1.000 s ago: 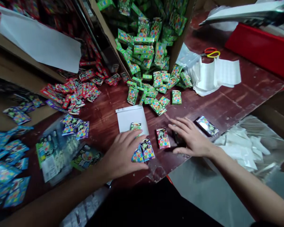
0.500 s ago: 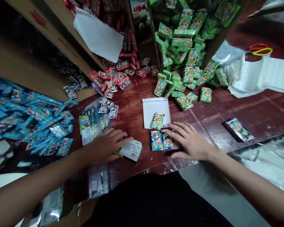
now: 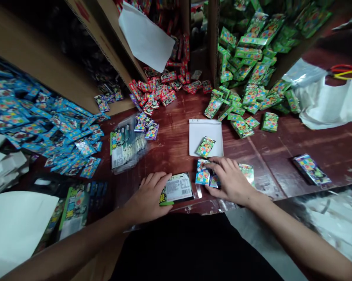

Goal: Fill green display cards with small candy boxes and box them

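Observation:
My left hand (image 3: 152,195) is closed around the left end of a flat printed pack (image 3: 178,187) with a white barcode label, lying on the table. My right hand (image 3: 230,181) bends over a row of small printed boxes, thumb at the near edge and fingertips on the far side. The blue box (image 3: 202,171) shows at the row's left end, a partly covered purple box (image 3: 214,181) beside it, and a pale green box (image 3: 247,173) at the right. Just beyond stands a shallow white tray (image 3: 195,134) holding one green box (image 3: 206,147).
Blue boxes (image 3: 61,121) heap at left; red boxes (image 3: 155,93) and green boxes (image 3: 252,70) spill from cartons. Clear plastic packs (image 3: 127,146) lie left of centre. A single purple box (image 3: 312,169) is near the right edge. Scissors (image 3: 344,73) rest on white bags (image 3: 319,99).
The view has shifted left. My left hand has straightened the flat pack and brought it closer to the row. My right hand has moved left along the boxes, uncovering the pale green one.

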Motion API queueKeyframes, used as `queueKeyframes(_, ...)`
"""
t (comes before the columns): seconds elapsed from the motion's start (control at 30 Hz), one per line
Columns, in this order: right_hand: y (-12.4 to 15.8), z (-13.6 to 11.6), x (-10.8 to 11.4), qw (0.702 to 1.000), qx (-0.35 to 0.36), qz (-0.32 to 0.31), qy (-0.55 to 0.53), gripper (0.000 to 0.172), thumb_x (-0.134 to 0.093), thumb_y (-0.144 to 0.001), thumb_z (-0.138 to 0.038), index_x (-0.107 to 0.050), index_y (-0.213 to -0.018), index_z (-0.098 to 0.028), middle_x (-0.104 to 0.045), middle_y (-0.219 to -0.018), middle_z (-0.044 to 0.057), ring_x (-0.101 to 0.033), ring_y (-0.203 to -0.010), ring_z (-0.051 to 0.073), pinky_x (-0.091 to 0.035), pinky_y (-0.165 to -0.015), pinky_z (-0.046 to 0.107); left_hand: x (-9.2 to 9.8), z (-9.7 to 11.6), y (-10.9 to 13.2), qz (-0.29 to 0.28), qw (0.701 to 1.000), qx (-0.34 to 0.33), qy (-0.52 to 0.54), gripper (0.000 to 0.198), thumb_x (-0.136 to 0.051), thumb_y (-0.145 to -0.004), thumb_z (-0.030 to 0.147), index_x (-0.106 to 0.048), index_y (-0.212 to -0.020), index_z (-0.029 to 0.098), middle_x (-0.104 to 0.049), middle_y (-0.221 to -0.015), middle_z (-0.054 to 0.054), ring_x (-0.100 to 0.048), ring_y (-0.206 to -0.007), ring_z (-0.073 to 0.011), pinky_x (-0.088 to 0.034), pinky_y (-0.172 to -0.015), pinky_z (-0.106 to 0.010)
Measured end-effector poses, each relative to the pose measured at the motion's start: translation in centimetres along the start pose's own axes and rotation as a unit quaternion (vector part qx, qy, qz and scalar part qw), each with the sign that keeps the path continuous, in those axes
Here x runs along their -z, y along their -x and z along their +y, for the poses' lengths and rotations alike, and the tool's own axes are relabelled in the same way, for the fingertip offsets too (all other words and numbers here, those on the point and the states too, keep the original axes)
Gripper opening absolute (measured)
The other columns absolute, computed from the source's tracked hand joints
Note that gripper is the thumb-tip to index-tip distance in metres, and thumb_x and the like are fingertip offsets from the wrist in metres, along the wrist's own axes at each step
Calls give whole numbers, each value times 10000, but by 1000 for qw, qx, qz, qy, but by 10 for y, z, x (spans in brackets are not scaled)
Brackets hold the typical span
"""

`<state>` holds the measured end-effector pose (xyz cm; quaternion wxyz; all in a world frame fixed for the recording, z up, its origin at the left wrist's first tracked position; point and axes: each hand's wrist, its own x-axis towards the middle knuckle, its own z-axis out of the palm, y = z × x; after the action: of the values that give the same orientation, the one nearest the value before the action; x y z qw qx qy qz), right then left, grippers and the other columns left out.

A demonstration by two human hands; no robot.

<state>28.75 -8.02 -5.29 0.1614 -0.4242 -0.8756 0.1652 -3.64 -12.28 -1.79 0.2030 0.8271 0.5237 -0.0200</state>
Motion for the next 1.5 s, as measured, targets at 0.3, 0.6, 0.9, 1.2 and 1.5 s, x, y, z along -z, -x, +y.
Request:
queueKeyframes(0.3,1,-17,-1,989,90,-104,-52,688,-621,-879,-503,-427,-1473,-217,-505,-1461,132,-486,-1243,325,-404,-1011,508,-4,5,-15,13,998,-59,18,817,-711,-765,378,-371,-1495,239,-497,-1397,-123,-462,-1267,-343,-386,-1073,-511)
queueKeyframes(0.6,21,29,18,990,98,-102,30,814,-513,-904,-705,-319,-1565,-271,-327,-1633,115,-354,-1435,377,-225,-1146,643,-9,5,-30,1,998,-59,33,867,-730,-762,407,-337,-1515,235,-460,-1429,-124,-428,-1293,-348,-354,-1107,-525)
queueKeyframes(0.9,20,20,5,999,35,-42,4,606,-567,-931,-572,-511,-1444,-254,-526,-1493,110,-516,-1252,336,-377,-1018,540,-11,8,-33,30,998,-33,43,864,-718,-789,379,-289,-1532,273,-444,-1405,-113,-417,-1288,-347,-361,-1106,-529)
queueKeyframes(1.2,17,17,9,999,5,-44,-17,582,-562,-937,-588,-535,-1409,-248,-531,-1486,109,-520,-1256,327,-383,-1006,520,-12,1,-40,17,998,-46,48,907,-724,-790,403,-245,-1553,301,-439,-1403,-101,-430,-1264,-340,-360,-1094,-525)
queueKeyframes(1.5,12,30,12,991,93,-94,-32,633,-556,-928,-625,-501,-1446,-265,-532,-1496,90,-478,-1339,304,-230,-1156,595,2,-6,-49,-46,991,-110,65,894,-724,-790,352,-266,-1553,266,-435,-1407,-102,-402,-1302,-317,-321,-1146,-512)
